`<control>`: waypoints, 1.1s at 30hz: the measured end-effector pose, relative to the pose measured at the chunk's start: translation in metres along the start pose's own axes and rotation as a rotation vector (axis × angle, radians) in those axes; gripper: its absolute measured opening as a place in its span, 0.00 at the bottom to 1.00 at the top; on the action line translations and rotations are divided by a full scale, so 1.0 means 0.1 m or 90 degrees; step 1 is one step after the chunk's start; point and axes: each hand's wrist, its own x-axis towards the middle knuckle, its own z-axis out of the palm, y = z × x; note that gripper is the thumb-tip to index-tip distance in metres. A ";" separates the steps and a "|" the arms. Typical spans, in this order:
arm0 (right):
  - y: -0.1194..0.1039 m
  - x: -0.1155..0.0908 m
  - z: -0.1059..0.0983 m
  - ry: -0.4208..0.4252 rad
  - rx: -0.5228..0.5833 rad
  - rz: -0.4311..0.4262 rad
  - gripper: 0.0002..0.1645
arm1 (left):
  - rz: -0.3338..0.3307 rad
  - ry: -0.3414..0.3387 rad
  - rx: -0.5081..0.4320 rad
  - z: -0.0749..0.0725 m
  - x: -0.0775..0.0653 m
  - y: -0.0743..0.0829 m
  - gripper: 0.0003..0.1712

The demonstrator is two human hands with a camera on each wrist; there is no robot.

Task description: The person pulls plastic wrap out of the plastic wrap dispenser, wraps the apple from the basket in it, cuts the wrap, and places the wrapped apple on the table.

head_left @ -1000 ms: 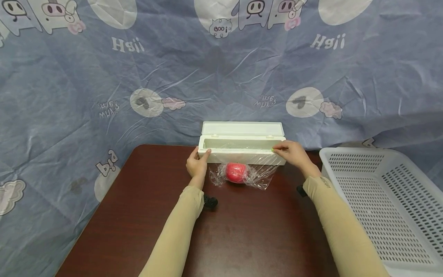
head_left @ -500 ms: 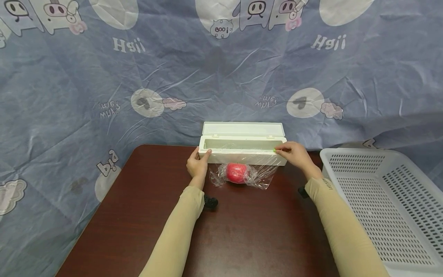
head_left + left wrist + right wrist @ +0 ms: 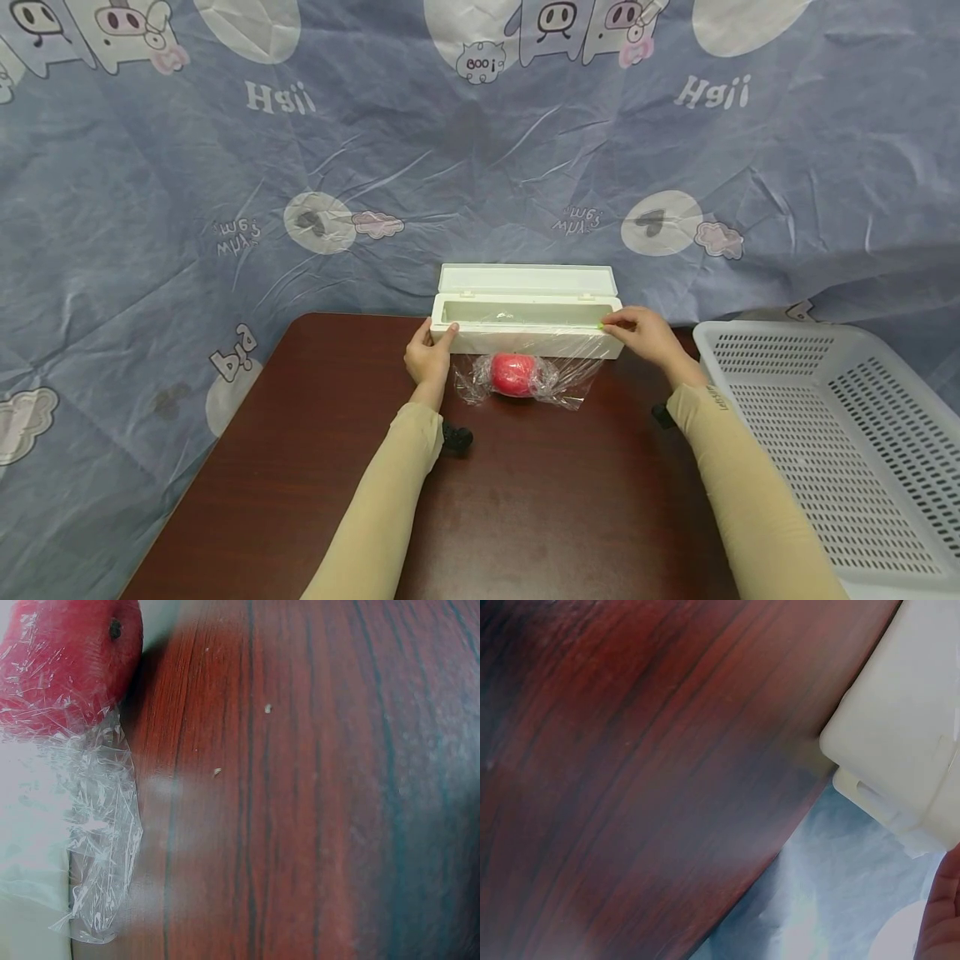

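A long white cling film dispenser [image 3: 480,342] lies at the back of the table, its lid [image 3: 527,279] raised. My left hand [image 3: 427,358] grips its left end, thumb on the front top edge. At the right end, my right hand [image 3: 645,335] pinches a small bright green slider [image 3: 602,326] on the front rim. Clear cling film [image 3: 573,387] runs from the dispenser down over the front and around a red apple [image 3: 513,375]. The left wrist view shows the wrapped apple [image 3: 67,667] close up; the right wrist view has the dispenser's end [image 3: 900,712] and part of my palm.
A white perforated plastic basket [image 3: 817,467] stands to the right, close by my right forearm. Behind the dark brown table [image 3: 540,517] hangs a blue patterned cloth [image 3: 465,167]. The table's back edge is just behind the dispenser.
My right hand has slid a little to the right along the dispenser's front rim with the green slider. My left hand, the dispenser and the apple stay in place.
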 end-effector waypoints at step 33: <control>0.11 -0.20 -0.04 0.071 0.044 0.132 0.13 | 0.010 -0.020 0.021 -0.01 0.00 -0.02 0.35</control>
